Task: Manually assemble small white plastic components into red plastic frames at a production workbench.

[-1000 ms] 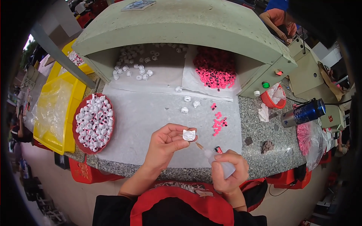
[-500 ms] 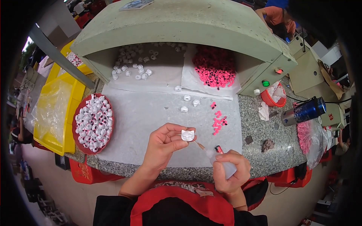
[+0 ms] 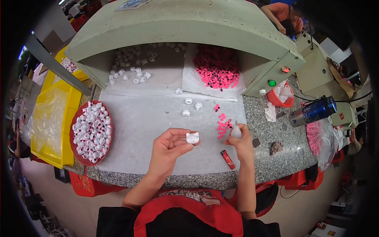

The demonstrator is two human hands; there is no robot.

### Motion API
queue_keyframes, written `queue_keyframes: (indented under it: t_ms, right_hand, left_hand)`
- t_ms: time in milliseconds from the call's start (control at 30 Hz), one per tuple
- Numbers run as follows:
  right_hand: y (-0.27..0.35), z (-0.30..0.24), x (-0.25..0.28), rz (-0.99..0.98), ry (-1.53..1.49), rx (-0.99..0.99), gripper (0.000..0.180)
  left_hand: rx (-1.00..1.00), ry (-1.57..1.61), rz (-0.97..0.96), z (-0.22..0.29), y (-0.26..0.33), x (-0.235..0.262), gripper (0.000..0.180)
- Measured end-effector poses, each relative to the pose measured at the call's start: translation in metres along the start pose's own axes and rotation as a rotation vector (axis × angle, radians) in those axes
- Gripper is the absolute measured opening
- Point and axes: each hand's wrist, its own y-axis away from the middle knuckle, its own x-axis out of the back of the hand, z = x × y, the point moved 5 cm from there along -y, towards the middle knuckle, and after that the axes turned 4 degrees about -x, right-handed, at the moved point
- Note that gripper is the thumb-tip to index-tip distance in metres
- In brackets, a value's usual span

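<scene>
My left hand (image 3: 169,149) is closed, pinching a small white cat-head piece (image 3: 192,138) between thumb and fingers above the white paper (image 3: 134,130). Farther right, my right hand (image 3: 242,145) is wrapped round a small translucent squeeze bottle (image 3: 236,132), its thin tip pointing away from me. That hand is beside a loose group of small pink pieces (image 3: 222,125); whether its fingertips touch any of them I cannot tell. A red lighter (image 3: 227,159) lies on the paper between my hands. Several white pieces (image 3: 186,113) sit just beyond the left hand.
A red bowl (image 3: 72,136) heaped with white pieces stands left, beside a yellow tray (image 3: 65,152). The green-grey hood (image 3: 173,33) shelters more white pieces and a pink pile (image 3: 216,73). At right are a red basket (image 3: 275,101), a blue flask (image 3: 314,111) and a plastic bag (image 3: 327,148).
My right hand has moved away from the white cat-head piece with the bottle, up to the pink pieces, and the bottle's tip has swung to point away. The left hand keeps its hold.
</scene>
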Motion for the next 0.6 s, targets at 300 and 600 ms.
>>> queue_keyframes:
  t_ms: [300, 600]
  right_hand:
    - [-0.016, 0.008, -0.013, 0.101, 1.190, 0.191, 0.027]
    - [0.017, -0.019, -0.019, -0.177, 0.167, -0.021, 0.012]
  left_hand:
    - [-0.009, -0.029, 0.029, -0.003, 0.003, 0.004, 0.035]
    - [-0.009, -0.039, 0.018, -0.008, 0.004, 0.001, 0.033]
